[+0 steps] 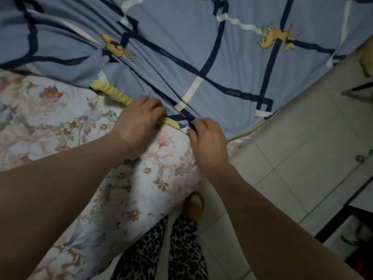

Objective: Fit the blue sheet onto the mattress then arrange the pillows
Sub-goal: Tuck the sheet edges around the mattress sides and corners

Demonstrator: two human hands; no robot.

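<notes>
Gripping blue sheet's (201,47) yellow elastic hem (171,122) w/ both hands: left hand (139,122) & right hand (207,142) side by side; floral mattress (145,188) corner lies just below, toward person, so hem must pull down over it

Both forearms extended, left hand (139,122) fingers curled, right hand (207,142) pinching

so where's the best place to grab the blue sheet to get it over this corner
Grip the yellow elastic hem, from the near side, where the left hand and right hand hold it. The blue sheet ends there, short of the floral mattress corner, so the hem likely pulls down over it.
</notes>
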